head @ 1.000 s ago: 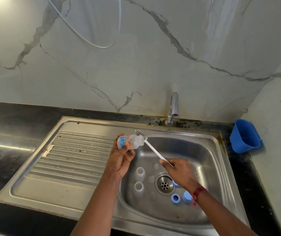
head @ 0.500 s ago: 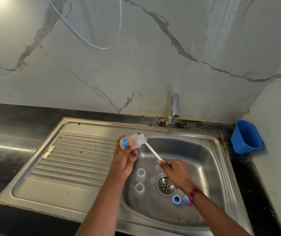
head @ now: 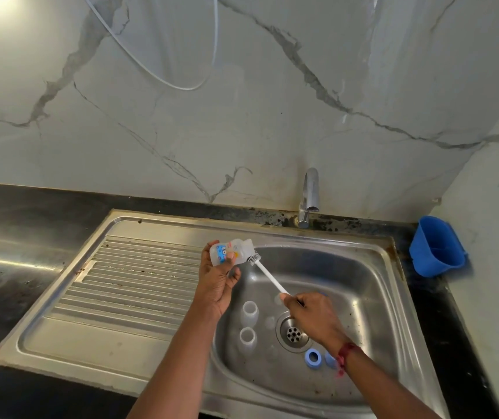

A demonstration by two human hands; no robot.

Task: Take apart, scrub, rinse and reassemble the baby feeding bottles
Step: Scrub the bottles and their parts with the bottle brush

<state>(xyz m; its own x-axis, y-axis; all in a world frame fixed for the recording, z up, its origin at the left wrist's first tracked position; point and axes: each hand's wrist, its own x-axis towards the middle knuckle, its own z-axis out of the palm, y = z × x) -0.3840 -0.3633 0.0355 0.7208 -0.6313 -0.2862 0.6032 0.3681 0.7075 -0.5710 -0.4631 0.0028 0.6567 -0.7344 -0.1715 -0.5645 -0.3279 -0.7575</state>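
My left hand point(head: 215, 282) holds a small clear baby bottle point(head: 229, 251) with a blue print, tipped sideways over the sink's left rim, its mouth pointing right. My right hand point(head: 311, 316) grips the white handle of a bottle brush point(head: 268, 274); the bristle head sits at the bottle's mouth, partly outside it. In the sink basin point(head: 360, 276) two clear bottles point(head: 249, 309) point(head: 247, 337) stand upright left of the drain. A blue screw ring point(head: 313, 356) lies near the drain, and another blue piece point(head: 330, 358) shows beside my right wrist.
The tap point(head: 309, 196) stands behind the basin with no water running. A ribbed draining board point(head: 127, 285) lies to the left on the black counter. A blue plastic caddy point(head: 437, 246) sits at the right wall. A white hose point(head: 163, 77) hangs against the marble wall.
The brush went deep into the bottle half a second ago and has now drawn back out, so its bristles show at the mouth again. My right hand pulled back toward me.
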